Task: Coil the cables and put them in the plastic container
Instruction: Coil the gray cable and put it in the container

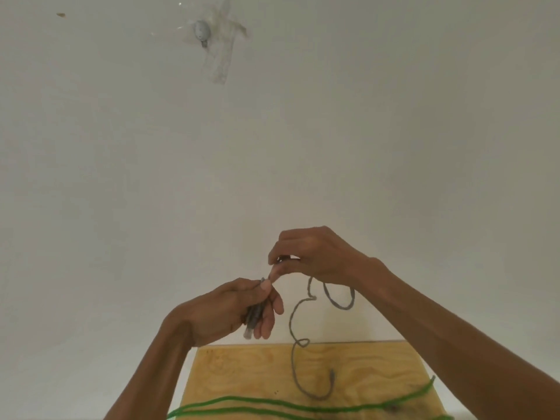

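Leftward, left hand (239, 310) gripping bundled grey cable (292, 325) coils, right hand (312, 256) pinching the same cable higher up, slack dangling between and trailing onto wooden board (242, 377), green cable (303, 406) lying across board below.

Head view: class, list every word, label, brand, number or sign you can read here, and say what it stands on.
None can be read.
Grey cable, held in the left hand and right hand: no print shows.
Green cable and wooden board: no marks beyond wood grain and smudges.
Taped object on the wall: too blurred to show any text.
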Tool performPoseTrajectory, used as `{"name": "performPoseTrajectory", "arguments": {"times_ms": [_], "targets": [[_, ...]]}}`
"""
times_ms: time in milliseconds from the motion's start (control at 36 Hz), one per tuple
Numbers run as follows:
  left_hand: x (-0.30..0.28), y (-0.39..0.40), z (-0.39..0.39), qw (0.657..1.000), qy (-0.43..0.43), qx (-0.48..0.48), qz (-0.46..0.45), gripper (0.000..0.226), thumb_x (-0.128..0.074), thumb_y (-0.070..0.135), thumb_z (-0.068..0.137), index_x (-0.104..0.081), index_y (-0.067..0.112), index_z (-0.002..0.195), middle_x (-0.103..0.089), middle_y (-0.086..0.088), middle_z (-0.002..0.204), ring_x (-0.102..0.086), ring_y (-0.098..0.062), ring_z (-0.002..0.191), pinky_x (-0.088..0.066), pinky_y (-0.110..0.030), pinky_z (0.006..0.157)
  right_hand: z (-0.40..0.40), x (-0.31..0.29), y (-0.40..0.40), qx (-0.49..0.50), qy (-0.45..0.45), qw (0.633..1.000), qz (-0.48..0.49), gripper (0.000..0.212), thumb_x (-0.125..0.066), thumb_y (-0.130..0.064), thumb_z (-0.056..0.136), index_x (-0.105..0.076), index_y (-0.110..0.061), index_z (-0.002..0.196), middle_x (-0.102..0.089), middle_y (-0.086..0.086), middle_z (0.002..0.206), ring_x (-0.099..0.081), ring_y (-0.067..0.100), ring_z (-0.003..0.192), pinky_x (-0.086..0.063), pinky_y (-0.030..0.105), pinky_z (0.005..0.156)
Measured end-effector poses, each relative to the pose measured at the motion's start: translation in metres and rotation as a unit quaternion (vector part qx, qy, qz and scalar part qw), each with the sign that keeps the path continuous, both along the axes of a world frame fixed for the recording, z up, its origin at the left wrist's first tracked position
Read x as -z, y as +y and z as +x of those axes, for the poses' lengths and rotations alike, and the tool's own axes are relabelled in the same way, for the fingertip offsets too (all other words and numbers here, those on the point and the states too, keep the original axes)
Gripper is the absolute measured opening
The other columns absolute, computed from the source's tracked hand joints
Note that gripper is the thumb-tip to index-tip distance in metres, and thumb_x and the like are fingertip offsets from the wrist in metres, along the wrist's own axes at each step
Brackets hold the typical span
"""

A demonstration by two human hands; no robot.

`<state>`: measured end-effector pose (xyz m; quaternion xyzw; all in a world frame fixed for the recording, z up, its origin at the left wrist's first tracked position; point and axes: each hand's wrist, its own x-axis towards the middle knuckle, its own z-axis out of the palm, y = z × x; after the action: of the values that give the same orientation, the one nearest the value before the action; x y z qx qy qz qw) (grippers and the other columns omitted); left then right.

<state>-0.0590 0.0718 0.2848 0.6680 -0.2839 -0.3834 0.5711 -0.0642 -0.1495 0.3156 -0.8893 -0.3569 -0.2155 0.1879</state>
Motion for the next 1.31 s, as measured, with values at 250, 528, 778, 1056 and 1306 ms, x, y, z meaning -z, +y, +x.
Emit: {"name": "performPoseTrajectory", "arguments": {"times_ms": [250, 528, 778, 1056, 1306], "targets": [[0.007, -0.004, -0.010, 0.970, 0.082, 0.084, -0.213, 0.018, -0.052, 0.019, 0.103, -0.063, 0.006, 0.100, -0.069, -0.008, 0.075, -0.059, -0.017, 0.064, -0.044, -0.033, 0.070, 0.010, 0.041, 0.021, -0.039, 0.138, 0.939, 0.313, 0.013, -0.069, -0.006, 0.088, -0.076, -0.007, 0.098, -0.067, -0.009, 0.082, -0.063, 0.013, 0.073, -0.049, 0.024, 0.068], [0.008, -0.017, -0.001, 0.951, 0.051, -0.026, -0.304, 0.021, -0.067, 0.022, 0.094, -0.066, 0.007, 0.109, -0.070, -0.013, 0.089, -0.065, -0.023, 0.079, -0.050, -0.037, 0.082, -0.028, 0.090, 0.059, 0.018, 0.221, 0.927, 0.303, 0.034, -0.044, 0.001, 0.091, -0.058, -0.022, 0.070, -0.054, -0.009, 0.055, -0.052, 0.012, 0.050, -0.051, 0.025, 0.051], [-0.001, -0.016, 0.014, 0.947, -0.083, -0.207, -0.230, 0.031, -0.047, 0.021, 0.096, -0.062, -0.001, 0.113, -0.071, -0.010, 0.092, -0.061, -0.018, 0.078, -0.050, -0.029, 0.083, -0.062, 0.100, 0.058, 0.051, 0.327, 0.883, 0.333, 0.022, -0.050, -0.027, 0.102, -0.062, -0.032, 0.120, -0.055, -0.008, 0.066, -0.050, 0.004, 0.061, -0.044, 0.018, 0.065], [0.022, -0.026, 0.019, 0.942, -0.252, -0.221, -0.033, 0.034, -0.043, 0.021, 0.105, -0.068, 0.002, 0.092, -0.067, -0.004, 0.094, -0.061, -0.014, 0.078, -0.047, -0.031, 0.076, -0.078, 0.043, 0.040, 0.199, 0.191, 0.961, -0.018, 0.031, -0.037, -0.030, 0.102, -0.050, -0.033, 0.129, -0.064, -0.006, 0.109, -0.062, 0.024, 0.097, -0.046, 0.037, 0.077], [0.026, -0.031, -0.005, 0.980, -0.152, -0.127, -0.009, 0.062, -0.021, 0.048, 0.103, -0.061, 0.001, 0.103, -0.066, -0.011, 0.074, -0.054, -0.019, 0.069, -0.042, -0.032, 0.072, -0.036, -0.019, -0.002, 0.144, 0.097, 0.985, 0.016, 0.018, -0.064, -0.031, 0.094, -0.072, -0.022, 0.107, -0.073, -0.007, 0.103, -0.062, 0.009, 0.086, -0.052, 0.033, 0.083]]}}
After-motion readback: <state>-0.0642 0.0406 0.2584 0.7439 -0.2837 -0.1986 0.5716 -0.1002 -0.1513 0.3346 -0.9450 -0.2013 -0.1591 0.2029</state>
